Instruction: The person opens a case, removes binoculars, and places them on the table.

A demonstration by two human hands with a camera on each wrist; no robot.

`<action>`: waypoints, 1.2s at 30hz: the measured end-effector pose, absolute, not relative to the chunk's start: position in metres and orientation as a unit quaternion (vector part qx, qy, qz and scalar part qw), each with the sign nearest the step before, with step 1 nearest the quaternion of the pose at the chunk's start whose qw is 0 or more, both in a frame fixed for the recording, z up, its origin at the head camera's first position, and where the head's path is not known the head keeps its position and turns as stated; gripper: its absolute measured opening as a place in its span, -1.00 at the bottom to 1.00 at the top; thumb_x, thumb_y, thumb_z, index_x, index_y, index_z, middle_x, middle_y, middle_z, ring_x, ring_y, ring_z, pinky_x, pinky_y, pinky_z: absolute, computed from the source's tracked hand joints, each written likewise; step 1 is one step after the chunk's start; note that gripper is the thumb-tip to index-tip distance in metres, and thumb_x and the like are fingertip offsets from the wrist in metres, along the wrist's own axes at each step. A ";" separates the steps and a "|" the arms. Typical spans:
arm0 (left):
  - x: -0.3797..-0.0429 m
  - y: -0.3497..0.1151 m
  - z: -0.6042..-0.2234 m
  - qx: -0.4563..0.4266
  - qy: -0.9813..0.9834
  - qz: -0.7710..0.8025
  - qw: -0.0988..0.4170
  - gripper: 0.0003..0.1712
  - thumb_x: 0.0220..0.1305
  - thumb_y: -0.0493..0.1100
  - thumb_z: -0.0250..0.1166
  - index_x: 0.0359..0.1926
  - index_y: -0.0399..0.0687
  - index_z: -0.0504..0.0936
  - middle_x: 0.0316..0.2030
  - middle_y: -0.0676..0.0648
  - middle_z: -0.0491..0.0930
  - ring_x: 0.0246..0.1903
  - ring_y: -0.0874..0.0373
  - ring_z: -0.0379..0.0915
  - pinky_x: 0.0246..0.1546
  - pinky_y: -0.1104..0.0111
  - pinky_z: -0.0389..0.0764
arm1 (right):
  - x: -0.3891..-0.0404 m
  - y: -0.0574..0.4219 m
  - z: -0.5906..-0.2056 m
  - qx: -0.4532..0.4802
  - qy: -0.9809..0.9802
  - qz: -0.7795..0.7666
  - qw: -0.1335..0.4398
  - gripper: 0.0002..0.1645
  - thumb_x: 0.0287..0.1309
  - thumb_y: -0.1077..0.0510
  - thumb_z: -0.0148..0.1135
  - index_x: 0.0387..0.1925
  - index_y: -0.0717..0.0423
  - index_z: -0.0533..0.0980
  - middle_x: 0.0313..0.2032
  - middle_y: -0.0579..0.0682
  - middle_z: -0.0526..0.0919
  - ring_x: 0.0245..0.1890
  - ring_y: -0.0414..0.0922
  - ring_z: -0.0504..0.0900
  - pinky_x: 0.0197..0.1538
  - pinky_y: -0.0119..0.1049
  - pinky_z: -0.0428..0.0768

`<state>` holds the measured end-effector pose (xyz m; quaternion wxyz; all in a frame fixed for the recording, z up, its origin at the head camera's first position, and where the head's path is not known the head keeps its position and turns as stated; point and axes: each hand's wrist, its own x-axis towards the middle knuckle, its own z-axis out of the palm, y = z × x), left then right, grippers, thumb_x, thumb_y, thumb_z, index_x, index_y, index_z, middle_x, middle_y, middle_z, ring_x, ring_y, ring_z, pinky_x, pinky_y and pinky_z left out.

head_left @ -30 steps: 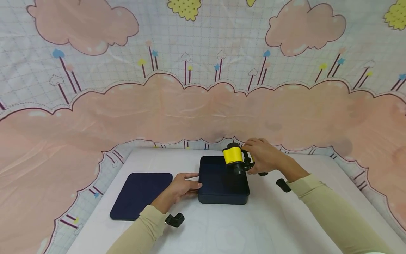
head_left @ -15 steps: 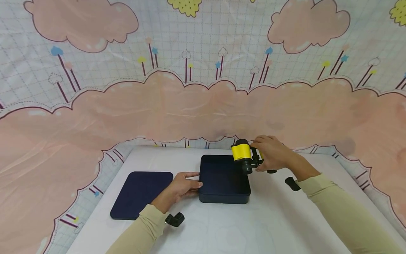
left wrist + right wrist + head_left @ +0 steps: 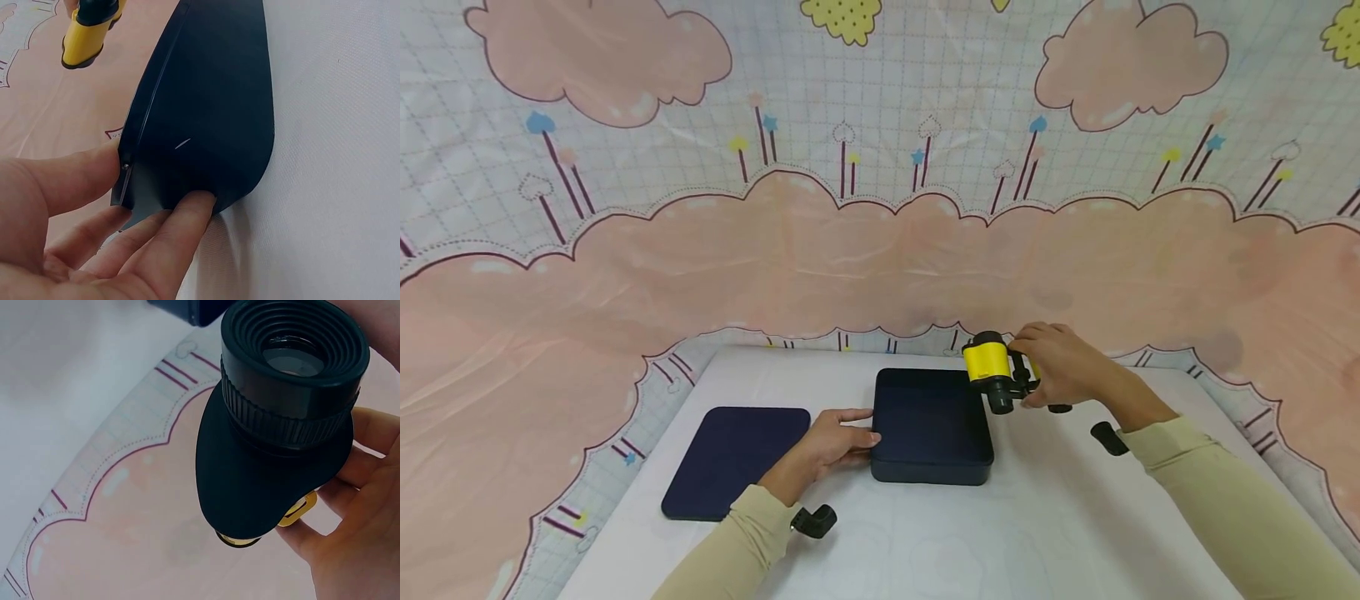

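A pair of yellow and black binoculars [image 3: 987, 362] is in my right hand [image 3: 1065, 367], raised above the table by the box's far right corner. In the right wrist view, fingers wrap behind the binoculars [image 3: 275, 469], with one eyepiece facing the camera. The dark navy box [image 3: 931, 472] is uncovered; I see nothing inside. My left hand [image 3: 826, 446] holds its left side, thumb at the rim. The left wrist view shows fingertips against the wall of the box [image 3: 212, 94].
A flat navy lid [image 3: 733, 462] lies left of the box, partly behind my left forearm. White covers the tabletop [image 3: 925, 542]. A cloud-patterned cloth [image 3: 880, 258] hangs behind it. Black wrist devices show at both cuffs.
My right hand has carried the binoculars to the right, from above the box to beyond its far right corner. The left hand and the box stay in place.
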<state>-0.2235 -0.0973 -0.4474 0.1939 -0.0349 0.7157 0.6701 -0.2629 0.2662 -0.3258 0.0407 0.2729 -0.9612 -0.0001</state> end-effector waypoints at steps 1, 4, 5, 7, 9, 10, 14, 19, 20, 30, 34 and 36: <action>-0.224 -0.097 -0.448 -0.034 0.715 0.670 0.194 -0.31 0.31 -0.42 0.37 0.45 -0.29 0.44 0.14 -0.38 0.69 -0.04 0.01 0.74 0.14 -0.04 0.71 | -0.263 0.267 -0.326 0.272 -0.961 0.000 0.041 0.05 -0.27 -0.14 0.73 0.26 0.27 0.56 0.26 0.22 0.63 0.38 0.26 0.45 0.47 0.40 0.30; -0.224 -0.097 -0.449 -0.035 0.713 0.672 0.194 -0.31 0.31 -0.42 0.36 0.45 -0.29 0.44 0.15 -0.38 0.68 -0.04 0.02 0.73 0.14 -0.03 0.71 | -0.263 0.271 -0.326 0.269 -0.962 0.001 0.041 0.05 -0.27 -0.13 0.74 0.26 0.28 0.56 0.26 0.23 0.63 0.38 0.27 0.45 0.47 0.40 0.29; -0.224 -0.097 -0.449 -0.035 0.712 0.673 0.196 -0.31 0.31 -0.42 0.36 0.45 -0.29 0.43 0.15 -0.38 0.68 -0.04 0.02 0.73 0.14 -0.03 0.71 | -0.262 0.273 -0.326 0.268 -0.963 0.002 0.041 0.05 -0.28 -0.13 0.74 0.26 0.28 0.56 0.25 0.23 0.63 0.38 0.27 0.45 0.48 0.40 0.29; -0.225 -0.097 -0.450 -0.036 0.711 0.674 0.196 -0.31 0.31 -0.41 0.36 0.45 -0.28 0.44 0.15 -0.38 0.68 -0.04 0.02 0.74 0.13 -0.01 0.72 | -0.262 0.276 -0.326 0.267 -0.963 0.004 0.041 0.06 -0.28 -0.12 0.74 0.26 0.29 0.56 0.25 0.23 0.63 0.38 0.27 0.44 0.48 0.39 0.28; -0.225 -0.096 -0.450 -0.036 0.711 0.674 0.197 -0.31 0.31 -0.41 0.36 0.45 -0.29 0.44 0.14 -0.38 0.69 -0.05 0.03 0.74 0.13 0.00 0.72 | -0.261 0.279 -0.326 0.265 -0.963 0.007 0.040 0.06 -0.28 -0.11 0.75 0.26 0.29 0.56 0.25 0.23 0.63 0.38 0.28 0.43 0.49 0.38 0.27; -0.226 -0.096 -0.451 -0.035 0.712 0.673 0.197 -0.31 0.31 -0.41 0.36 0.45 -0.29 0.43 0.14 -0.38 0.69 -0.04 0.03 0.74 0.13 0.00 0.72 | -0.261 0.281 -0.327 0.265 -0.964 0.007 0.040 0.06 -0.28 -0.11 0.75 0.27 0.29 0.55 0.25 0.23 0.63 0.38 0.28 0.43 0.49 0.38 0.27; -0.226 -0.096 -0.452 -0.037 0.714 0.671 0.196 -0.32 0.32 -0.41 0.36 0.45 -0.28 0.44 0.13 -0.37 0.69 -0.04 0.03 0.74 0.12 0.01 0.73 | -0.259 0.286 -0.328 0.262 -0.964 0.012 0.036 0.07 -0.28 -0.11 0.75 0.27 0.30 0.55 0.25 0.24 0.63 0.38 0.28 0.43 0.49 0.39 0.27; -0.226 -0.096 -0.452 -0.041 0.715 0.670 0.194 -0.33 0.31 -0.41 0.36 0.44 -0.26 0.46 0.14 -0.37 0.69 -0.04 0.02 0.73 0.12 0.00 0.73 | -0.257 0.294 -0.329 0.262 -0.964 0.012 0.041 0.07 -0.29 -0.11 0.75 0.26 0.31 0.55 0.25 0.24 0.63 0.37 0.29 0.44 0.46 0.42 0.30; -0.226 -0.095 -0.452 -0.042 0.716 0.670 0.193 -0.33 0.31 -0.41 0.36 0.44 -0.26 0.46 0.14 -0.37 0.69 -0.04 0.02 0.73 0.12 0.00 0.73 | -0.257 0.296 -0.330 0.262 -0.964 0.012 0.041 0.07 -0.30 -0.12 0.75 0.26 0.31 0.55 0.25 0.24 0.63 0.36 0.29 0.45 0.45 0.42 0.30; -0.222 -0.095 -0.449 -0.044 0.720 0.666 0.192 -0.32 0.31 -0.41 0.37 0.44 -0.26 0.46 0.19 -0.38 0.65 0.00 -0.02 0.73 0.14 0.00 0.72 | -0.253 0.311 -0.335 0.254 -0.966 0.018 0.038 0.04 -0.31 -0.08 0.75 0.24 0.30 0.56 0.23 0.24 0.63 0.34 0.27 0.46 0.43 0.44 0.31; -0.221 -0.095 -0.449 -0.043 0.715 0.670 0.192 -0.31 0.30 -0.43 0.37 0.44 -0.28 0.45 0.22 -0.40 0.63 0.02 -0.03 0.73 0.14 -0.01 0.71 | -0.252 0.316 -0.339 0.250 -0.967 0.018 0.037 0.04 -0.31 -0.09 0.76 0.24 0.29 0.56 0.24 0.25 0.63 0.36 0.30 0.44 0.44 0.44 0.30; -0.221 -0.095 -0.448 -0.041 0.714 0.672 0.191 -0.31 0.30 -0.43 0.37 0.44 -0.28 0.45 0.21 -0.40 0.63 0.01 -0.02 0.73 0.14 0.00 0.71 | -0.252 0.318 -0.340 0.247 -0.968 0.020 0.037 0.04 -0.32 -0.09 0.76 0.23 0.29 0.57 0.24 0.25 0.63 0.36 0.30 0.44 0.44 0.44 0.30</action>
